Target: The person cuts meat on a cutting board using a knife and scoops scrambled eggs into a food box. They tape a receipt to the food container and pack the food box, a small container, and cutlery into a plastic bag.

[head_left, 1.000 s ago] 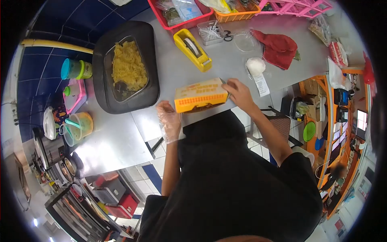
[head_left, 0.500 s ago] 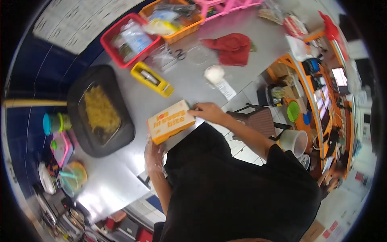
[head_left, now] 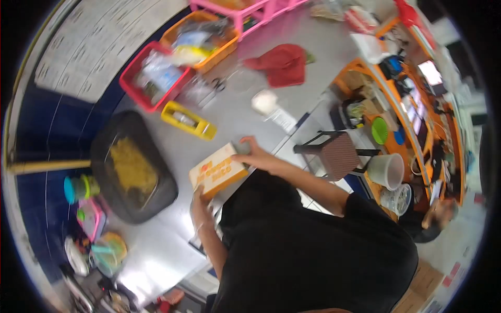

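Between my hands is a yellow and white box [head_left: 216, 168] with orange lettering, its lid closed. My left hand [head_left: 199, 201], in a clear plastic glove, grips the box's near left corner. At the box's right end, my bare right hand [head_left: 254, 156] has its thumb against the edge and its fingers raised, apart. Left of the box lies a black tray [head_left: 168, 180] with a metal pan of yellow shredded food [head_left: 134, 166]. A yellow tape dispenser [head_left: 189, 121] rests beyond the box.
Red [head_left: 125, 78] and orange [head_left: 222, 56] baskets of packets stand at the back, near scissors [head_left: 218, 84]. Further right are a red cloth [head_left: 284, 65], a white round item [head_left: 264, 101] and a paper slip [head_left: 283, 120]. A brown stool [head_left: 337, 156] stands right; another person [head_left: 424, 224] is beyond.
The view has swung right. The box has tipped, so its lettered top now faces the camera instead of its side. The fingers of my right hand have lifted apart.
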The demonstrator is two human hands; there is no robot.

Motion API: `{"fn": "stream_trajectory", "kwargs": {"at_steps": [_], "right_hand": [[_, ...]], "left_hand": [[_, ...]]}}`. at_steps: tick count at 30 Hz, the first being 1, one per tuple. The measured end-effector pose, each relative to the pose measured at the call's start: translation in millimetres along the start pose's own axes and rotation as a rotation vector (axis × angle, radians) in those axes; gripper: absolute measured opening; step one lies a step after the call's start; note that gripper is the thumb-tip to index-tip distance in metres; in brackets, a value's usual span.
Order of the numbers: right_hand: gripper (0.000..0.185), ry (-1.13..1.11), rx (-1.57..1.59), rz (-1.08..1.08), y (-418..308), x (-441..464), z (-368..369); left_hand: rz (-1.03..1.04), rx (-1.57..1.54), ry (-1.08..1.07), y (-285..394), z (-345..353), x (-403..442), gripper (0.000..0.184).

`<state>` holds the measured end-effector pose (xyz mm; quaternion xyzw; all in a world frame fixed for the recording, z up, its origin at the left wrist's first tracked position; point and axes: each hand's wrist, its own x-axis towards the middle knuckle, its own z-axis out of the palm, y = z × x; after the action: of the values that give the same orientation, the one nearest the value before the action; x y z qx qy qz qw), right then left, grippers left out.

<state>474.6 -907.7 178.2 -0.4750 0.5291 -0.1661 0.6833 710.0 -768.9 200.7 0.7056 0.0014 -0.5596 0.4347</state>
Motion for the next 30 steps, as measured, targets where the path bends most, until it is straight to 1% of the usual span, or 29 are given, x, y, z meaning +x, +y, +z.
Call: {"fn": "stream_trajectory", "kwargs": {"at_steps": [1,2,3,4,6,8,13,15,16,17,18,19,20,21,22,23,24,25,26,27,28,29,30], "right_hand": [[0.086,0.014,-0.021,-0.039,5.5,5.6,4.2],[0.084,-0.020,0.123,0.055,-1.8,6.8,5.8],[0.083,-0.002,0.192,0.124,-8.6,8.3,5.8],[0.080,0.008,0.269,0.120,-5.1,11.4,7.6],[0.078,-0.051,0.246,0.169,-20.6,1.8,0.7],[0.077,-0.092,0.176,0.216,-21.2,0.4,-5.7],[0.072,-0.069,0.200,0.154,-9.4,-1.9,2.6],[0.070,-0.058,0.181,0.134,-3.6,-0.8,1.7],[0.065,-0.016,0.134,0.077,1.0,2.7,0.0],[0.061,0.029,0.089,0.018,6.2,6.2,0.5],[0.061,0.025,0.090,0.022,13.7,6.3,3.0],[0.058,0.072,0.058,-0.008,16.5,3.9,7.1],[0.055,0.121,0.026,-0.039,20.7,4.3,9.8],[0.051,0.190,-0.107,-0.142,41.9,13.2,13.5],[0.051,0.192,-0.103,-0.133,43.8,9.0,19.2],[0.051,0.234,-0.066,-0.203,44.7,7.2,27.6],[0.052,0.277,-0.029,-0.276,43.4,6.6,31.8],[0.061,0.206,-0.061,-0.266,45.2,6.7,28.7],[0.061,0.207,-0.057,-0.265,36.3,1.0,30.1],[0.065,0.129,-0.058,-0.397,29.1,-8.9,30.4],[0.068,0.092,-0.057,-0.457,25.4,-16.1,29.8],[0.070,0.053,-0.053,-0.518,21.7,-23.5,29.2],[0.075,0.049,-0.294,-0.539,20.9,-25.9,27.5]], "left_hand": [[0.010,-0.028,-0.010,-4.7,-3.0,3.1,0.068],[0.021,-0.058,-0.007,-7.6,-6.0,5.9,0.067],[0.042,-0.127,-0.034,-7.5,-4.0,1.6,0.064],[0.069,-0.198,-0.079,-7.9,-0.2,1.4,0.061],[0.030,-0.346,-0.171,-17.8,-5.3,15.6,0.054],[0.026,-0.394,-0.158,-22.6,-3.3,15.6,0.054],[0.047,-0.489,-0.155,-38.6,-5.1,28.3,0.053],[0.107,-0.365,-0.096,-38.6,-2.2,24.5,0.057],[0.104,-0.369,-0.087,-40.8,-0.4,25.7,0.057],[0.156,-0.220,-0.029,-42.2,2.2,27.8,0.059],[0.207,-0.068,0.027,-43.3,3.5,28.9,0.060],[0.190,-0.030,0.041,-35.2,6.0,22.5,0.065],[0.190,-0.031,0.043,-32.4,6.5,23.7,0.065],[0.192,0.019,0.059,-30.8,6.4,24.4,0.071],[0.190,0.072,0.075,-29.5,6.1,20.9,0.076],[0.186,0.076,0.074,-28.3,6.2,16.4,0.076],[0.412,0.414,0.211,-26.6,7.1,11.4,0.082],[0.636,0.754,0.347,-20.2,9.3,4.1,0.089],[0.638,0.758,0.346,-4.1,10.3,-5.0,0.089],[0.869,1.065,0.282,14.2,8.5,-13.9,0.091],[1.096,1.372,0.200,23.4,7.6,-17.7,0.094],[1.091,1.378,0.194,26.0,10.7,-11.2,0.094],[1.164,1.494,0.108,31.9,16.7,0.2,0.093]]}}
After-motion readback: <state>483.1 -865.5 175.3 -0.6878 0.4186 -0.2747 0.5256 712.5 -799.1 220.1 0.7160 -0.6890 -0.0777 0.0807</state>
